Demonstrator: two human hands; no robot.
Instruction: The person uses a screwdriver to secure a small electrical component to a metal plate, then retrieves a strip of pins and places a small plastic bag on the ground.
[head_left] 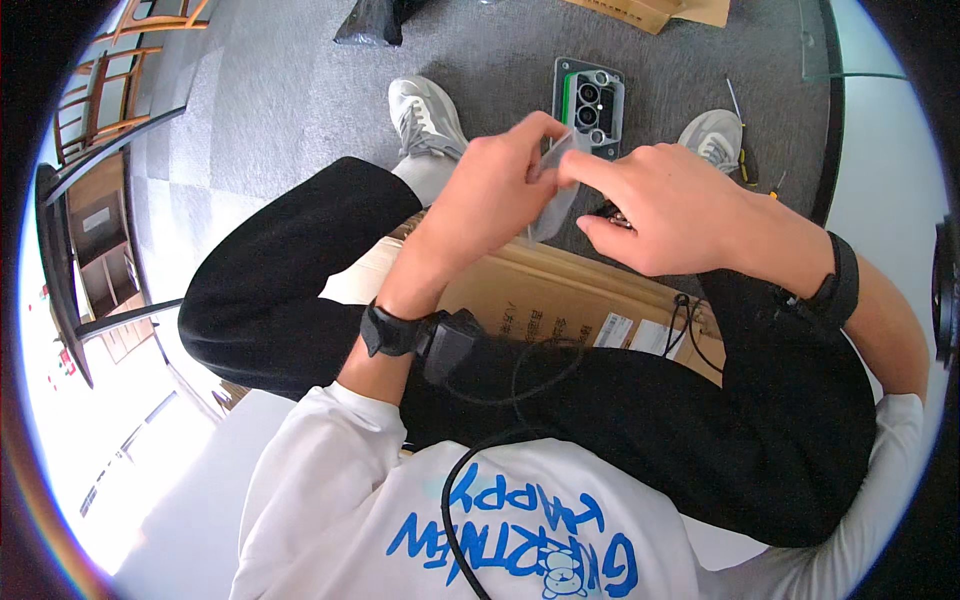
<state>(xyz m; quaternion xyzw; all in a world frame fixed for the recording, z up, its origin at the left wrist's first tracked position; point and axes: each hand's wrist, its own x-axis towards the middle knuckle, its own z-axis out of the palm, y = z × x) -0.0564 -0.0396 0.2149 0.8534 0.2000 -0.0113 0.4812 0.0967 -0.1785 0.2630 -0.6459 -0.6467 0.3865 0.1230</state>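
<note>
In front of my knees, a small clear plastic bag hangs between my two hands. My left hand is closed, pinching the bag's upper edge with thumb and fingertips. My right hand comes in from the other side, its index fingertip pressed against the bag near the left fingers. Under its curled fingers sit some small dark, metallic pieces, mostly covered, so I cannot make out their kind. Just beyond the hands, a grey rectangular housing with round dark openings and a green strip lies on the floor.
A flat cardboard box with labels and a black cable lies between my legs. By my right shoe are a screwdriver and another thin tool. Farther off are a black bag and cardboard. Wooden chairs stand at far left.
</note>
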